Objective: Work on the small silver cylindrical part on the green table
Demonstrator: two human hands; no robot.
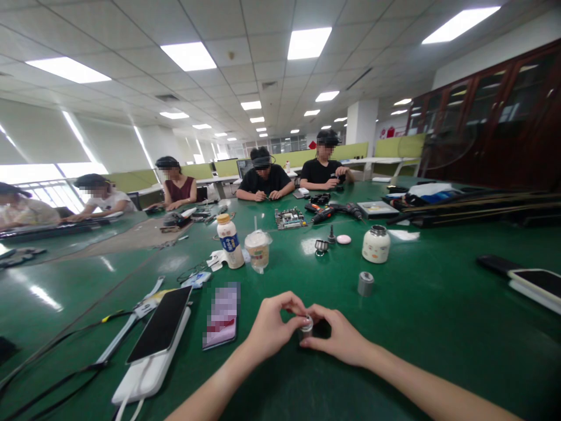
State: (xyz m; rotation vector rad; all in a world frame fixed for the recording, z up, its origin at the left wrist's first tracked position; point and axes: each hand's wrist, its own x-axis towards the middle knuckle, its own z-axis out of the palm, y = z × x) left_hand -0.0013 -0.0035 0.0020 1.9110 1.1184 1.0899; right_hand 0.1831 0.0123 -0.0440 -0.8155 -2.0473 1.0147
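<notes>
Both my hands meet over a small silver cylindrical part point(305, 326) low on the green table point(416, 327). My left hand point(274, 324) pinches its top from the left. My right hand point(339, 336) grips it from the right, fingers curled around its side. A short grey metal cylinder point(365, 283) stands just beyond my hands. Farther back sit a small metal ring piece point(321, 246), a white round pad point(343, 239) and a white ceramic jar point(376, 244).
A phone point(222, 314), a black phone on a white power bank point(153, 345) and cables lie to the left. A milk bottle point(230, 240) and a lidded cup point(258, 249) stand behind. More phones point(526, 278) lie right. Several people work at the far side.
</notes>
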